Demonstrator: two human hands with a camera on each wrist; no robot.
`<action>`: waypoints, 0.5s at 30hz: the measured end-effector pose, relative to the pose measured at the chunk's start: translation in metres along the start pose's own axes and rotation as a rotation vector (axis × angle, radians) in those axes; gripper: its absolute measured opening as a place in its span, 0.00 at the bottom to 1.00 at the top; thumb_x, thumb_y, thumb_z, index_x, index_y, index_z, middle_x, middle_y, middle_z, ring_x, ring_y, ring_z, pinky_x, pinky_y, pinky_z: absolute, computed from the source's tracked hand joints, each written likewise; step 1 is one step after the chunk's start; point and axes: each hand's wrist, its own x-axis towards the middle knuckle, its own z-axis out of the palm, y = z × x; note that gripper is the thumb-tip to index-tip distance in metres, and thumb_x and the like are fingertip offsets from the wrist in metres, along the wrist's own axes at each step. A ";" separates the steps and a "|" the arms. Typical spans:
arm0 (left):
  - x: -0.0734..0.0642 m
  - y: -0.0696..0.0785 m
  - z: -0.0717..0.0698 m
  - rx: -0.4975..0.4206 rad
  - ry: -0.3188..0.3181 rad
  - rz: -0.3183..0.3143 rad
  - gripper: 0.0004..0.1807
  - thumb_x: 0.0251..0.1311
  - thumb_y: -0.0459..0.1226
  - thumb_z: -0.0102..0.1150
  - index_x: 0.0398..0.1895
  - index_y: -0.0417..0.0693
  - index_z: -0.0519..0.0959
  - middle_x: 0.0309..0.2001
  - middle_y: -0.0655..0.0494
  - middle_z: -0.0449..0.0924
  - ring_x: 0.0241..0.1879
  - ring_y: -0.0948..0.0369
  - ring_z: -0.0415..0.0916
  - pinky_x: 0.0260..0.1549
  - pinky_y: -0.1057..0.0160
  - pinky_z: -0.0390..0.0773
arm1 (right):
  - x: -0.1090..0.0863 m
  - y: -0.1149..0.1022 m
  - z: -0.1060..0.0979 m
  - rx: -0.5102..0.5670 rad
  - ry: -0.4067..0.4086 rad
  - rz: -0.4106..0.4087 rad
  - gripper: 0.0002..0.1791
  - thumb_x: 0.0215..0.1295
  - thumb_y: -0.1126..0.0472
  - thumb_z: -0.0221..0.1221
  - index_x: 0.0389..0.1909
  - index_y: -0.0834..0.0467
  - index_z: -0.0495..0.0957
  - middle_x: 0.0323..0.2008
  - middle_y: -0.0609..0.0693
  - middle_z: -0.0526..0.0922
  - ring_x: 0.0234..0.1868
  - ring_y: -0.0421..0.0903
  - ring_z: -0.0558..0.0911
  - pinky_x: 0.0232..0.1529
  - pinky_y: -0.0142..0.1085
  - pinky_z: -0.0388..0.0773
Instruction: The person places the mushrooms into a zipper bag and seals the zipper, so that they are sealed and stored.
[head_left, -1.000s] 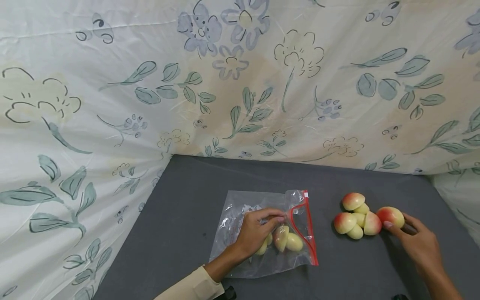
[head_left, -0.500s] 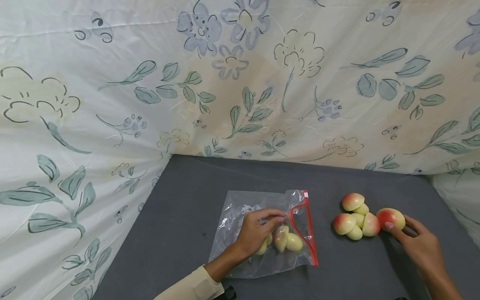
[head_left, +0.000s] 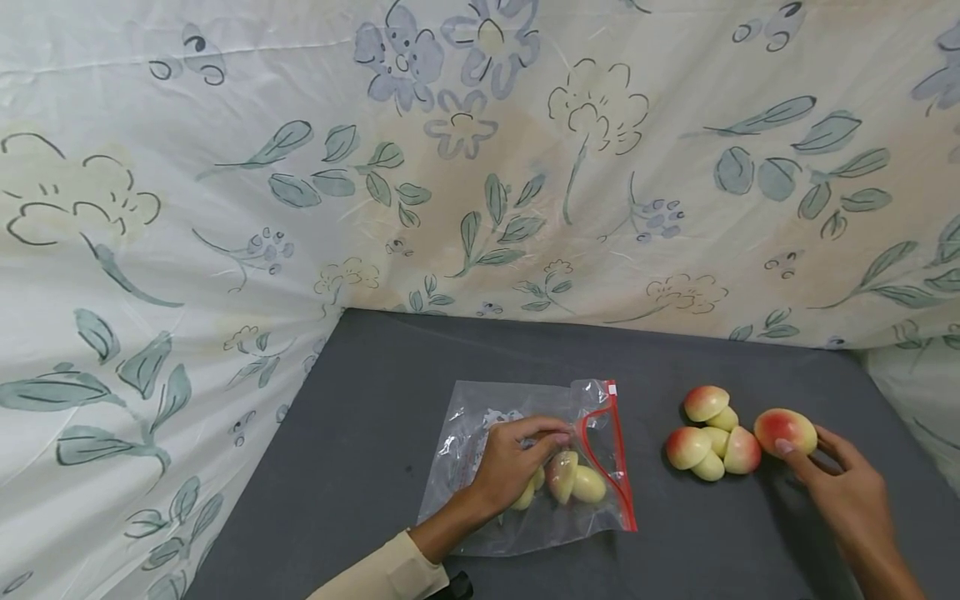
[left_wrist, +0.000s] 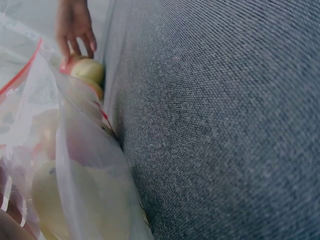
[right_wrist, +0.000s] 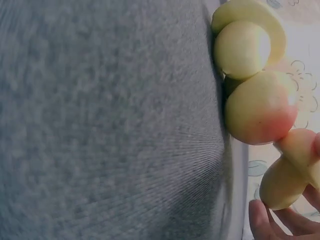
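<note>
My left hand (head_left: pixel 506 462) pinches the upper film of a clear zip bag (head_left: pixel 480 529) with a red zip edge. Inside the bag lie toy mushrooms (head_left: pixel 588 483) with pale yellow stems and reddish caps, some partly covered by the hand. To the right, my right hand (head_left: pixel 851 483) holds another toy mushroom (head_left: pixel 785 432) between thumb and fingers, its red and yellow cap facing up. In the right wrist view the held mushroom's pale stem (right_wrist: pixel 282 185) points down near the fingertips. Beside it a cluster of toy mushrooms (head_left: pixel 688 447) rests on the table.
A dark grey cloth (head_left: pixel 337 467) covers the table. White fabric with painted flowers and leaves (head_left: pixel 480 208) hangs at the back and sides. The bag's red zip edge (head_left: pixel 619 458) faces the mushroom cluster, with a strip of grey cloth between them.
My right hand has moved slightly right and up with its mushroom, opening a small gap from the cluster. The left hand and bag have stayed in place.
</note>
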 end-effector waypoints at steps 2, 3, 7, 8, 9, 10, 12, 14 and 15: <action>0.000 0.000 0.000 0.003 0.002 0.003 0.09 0.74 0.38 0.65 0.49 0.46 0.89 0.45 0.53 0.92 0.46 0.63 0.89 0.50 0.61 0.87 | -0.003 -0.002 0.000 0.032 -0.001 -0.005 0.46 0.70 0.42 0.69 0.83 0.50 0.61 0.69 0.37 0.72 0.37 0.08 0.70 0.32 0.17 0.77; 0.000 0.000 0.000 0.004 0.003 0.002 0.09 0.73 0.38 0.65 0.49 0.46 0.89 0.45 0.53 0.92 0.46 0.64 0.89 0.50 0.61 0.87 | -0.004 -0.003 0.000 0.044 -0.001 -0.012 0.46 0.70 0.42 0.69 0.83 0.49 0.61 0.67 0.35 0.72 0.37 0.08 0.70 0.33 0.17 0.78; 0.000 0.001 -0.001 0.002 0.001 0.000 0.09 0.74 0.38 0.65 0.49 0.45 0.89 0.46 0.52 0.92 0.46 0.64 0.89 0.50 0.61 0.87 | -0.010 -0.007 0.001 0.087 0.007 -0.038 0.43 0.70 0.46 0.70 0.82 0.46 0.63 0.56 0.24 0.73 0.39 0.10 0.71 0.34 0.16 0.77; 0.000 0.001 -0.001 -0.001 0.000 -0.002 0.09 0.74 0.38 0.65 0.49 0.45 0.89 0.46 0.52 0.92 0.47 0.64 0.89 0.50 0.61 0.87 | -0.012 -0.008 0.002 0.089 0.009 -0.044 0.43 0.70 0.46 0.70 0.82 0.46 0.64 0.54 0.23 0.73 0.39 0.11 0.72 0.34 0.15 0.77; 0.000 0.002 -0.001 -0.001 -0.001 -0.002 0.09 0.74 0.38 0.65 0.49 0.45 0.89 0.46 0.51 0.92 0.47 0.65 0.89 0.50 0.61 0.87 | -0.013 -0.009 0.002 0.089 0.009 -0.049 0.42 0.70 0.46 0.70 0.82 0.46 0.64 0.54 0.23 0.73 0.39 0.11 0.71 0.34 0.15 0.77; 0.000 0.002 -0.001 -0.002 -0.002 0.000 0.09 0.74 0.38 0.65 0.49 0.44 0.89 0.46 0.51 0.92 0.47 0.64 0.89 0.50 0.61 0.87 | -0.014 -0.010 0.003 0.093 0.008 -0.050 0.42 0.70 0.46 0.70 0.81 0.46 0.64 0.54 0.23 0.73 0.39 0.11 0.72 0.34 0.15 0.77; -0.001 0.002 -0.001 -0.006 -0.004 -0.002 0.09 0.74 0.38 0.65 0.49 0.44 0.89 0.46 0.51 0.92 0.47 0.64 0.89 0.51 0.61 0.87 | -0.016 -0.013 0.004 0.093 0.004 -0.049 0.42 0.70 0.46 0.70 0.81 0.46 0.64 0.55 0.24 0.73 0.40 0.12 0.72 0.35 0.15 0.76; -0.001 0.002 -0.001 -0.006 -0.005 0.001 0.09 0.74 0.38 0.65 0.49 0.44 0.89 0.46 0.51 0.92 0.47 0.64 0.89 0.51 0.61 0.87 | -0.018 -0.015 0.005 0.078 0.000 -0.045 0.42 0.70 0.45 0.69 0.82 0.45 0.64 0.58 0.26 0.73 0.43 0.13 0.71 0.35 0.14 0.75; -0.001 0.002 -0.001 -0.005 -0.004 0.003 0.09 0.74 0.38 0.65 0.49 0.45 0.89 0.46 0.51 0.92 0.47 0.64 0.89 0.51 0.61 0.87 | -0.019 -0.016 0.005 0.065 -0.007 -0.041 0.43 0.70 0.43 0.69 0.82 0.44 0.63 0.60 0.28 0.73 0.45 0.14 0.71 0.36 0.14 0.74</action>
